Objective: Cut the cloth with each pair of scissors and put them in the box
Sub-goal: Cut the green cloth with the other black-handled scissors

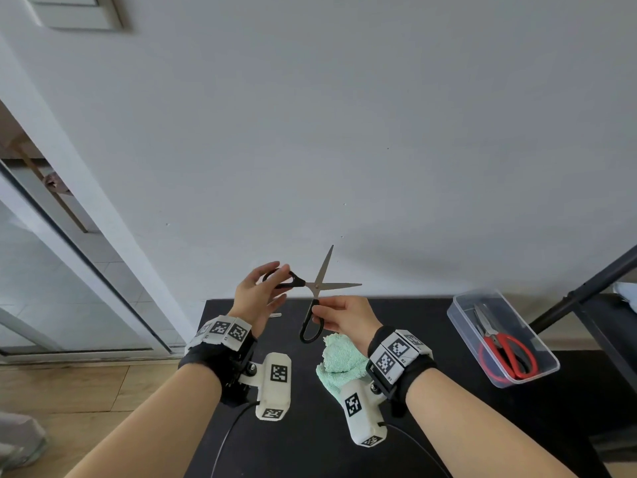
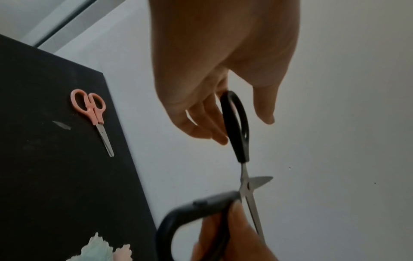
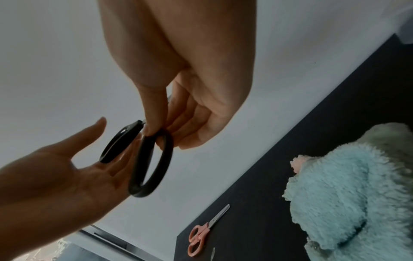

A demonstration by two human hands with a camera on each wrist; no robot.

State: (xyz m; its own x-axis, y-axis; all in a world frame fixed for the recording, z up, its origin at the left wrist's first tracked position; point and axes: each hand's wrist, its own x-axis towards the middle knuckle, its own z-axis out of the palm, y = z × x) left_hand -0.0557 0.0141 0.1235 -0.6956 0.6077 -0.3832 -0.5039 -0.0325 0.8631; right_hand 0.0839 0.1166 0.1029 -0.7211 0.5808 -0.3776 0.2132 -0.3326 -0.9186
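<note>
Black-handled scissors [image 1: 316,286] hang in the air above the far edge of the black table [image 1: 431,391], blades spread wide. My right hand [image 1: 344,317] pinches the larger handle loop [image 3: 154,164] between thumb and fingers. My left hand [image 1: 258,294] has straight fingers lying against the smaller loop [image 2: 236,127], thumb apart. A fluffy pale-green cloth [image 1: 341,360] lies on the table under my right wrist. Small pink scissors [image 2: 93,113] lie shut near the table's far left edge. A clear plastic box [image 1: 537,338] at the right holds red-handled scissors [image 1: 506,353].
A white wall stands right behind the table. A black metal stand [image 1: 586,288] rises at the right, beside the box. A glass sliding door and wooden floor lie to the left. A small sliver [image 2: 61,125] lies by the pink scissors.
</note>
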